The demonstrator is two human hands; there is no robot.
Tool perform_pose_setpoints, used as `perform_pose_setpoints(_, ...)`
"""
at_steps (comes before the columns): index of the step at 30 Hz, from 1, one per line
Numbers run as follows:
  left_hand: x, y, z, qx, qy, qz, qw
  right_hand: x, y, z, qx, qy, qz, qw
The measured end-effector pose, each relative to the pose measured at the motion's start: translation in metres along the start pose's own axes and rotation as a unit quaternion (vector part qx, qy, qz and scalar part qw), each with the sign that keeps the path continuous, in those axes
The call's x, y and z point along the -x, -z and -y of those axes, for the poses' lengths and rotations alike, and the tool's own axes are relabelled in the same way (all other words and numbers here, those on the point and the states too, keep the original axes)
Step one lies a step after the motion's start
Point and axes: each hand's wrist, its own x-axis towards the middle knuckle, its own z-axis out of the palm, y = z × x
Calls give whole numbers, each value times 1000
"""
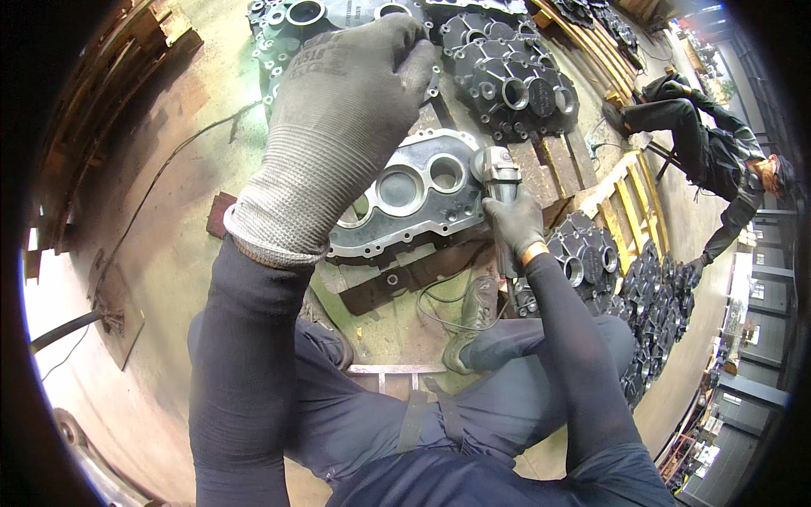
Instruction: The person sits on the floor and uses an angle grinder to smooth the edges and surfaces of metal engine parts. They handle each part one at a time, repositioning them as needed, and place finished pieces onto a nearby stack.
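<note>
My left hand [355, 101], in a grey glove, is raised close to the camera. Its fingers are curled in and the thumb lies against them; whatever they may hold is hidden. In my right hand [517, 221], also gloved, is an angle grinder [503, 179], its head up by the right end of a metal casting. This casting [422, 207] is a dark plate-like housing with a bright machined rim and round bores. It lies on wooden supports [389, 283] in front of me, partly covered by my left forearm.
Dark castings [511, 84] lie beyond, and others [659, 313] are heaped at right. Wooden pallets [634, 203] stand among them. A bent-over person [718, 152] reaches toward the heap. A cable [443, 317] runs by my shoe. Stacked wood [110, 93] stands far left.
</note>
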Motion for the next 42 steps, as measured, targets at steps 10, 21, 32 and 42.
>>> perform_pose_setpoints(10,-4,6,-13,93,81,33,992,-26,-8,11,15,23,9,1000)
perform_pose_setpoints(21,-8,23,-6,93,107,41,989,-39,-30,45,-12,91,44,995)
perform_pose_setpoints(32,0,58,-3,115,112,25,987,-9,-58,86,-5,157,79,984)
perform_pose_setpoints(42,11,80,13,85,89,-7,992,20,-84,133,-27,203,143,968)
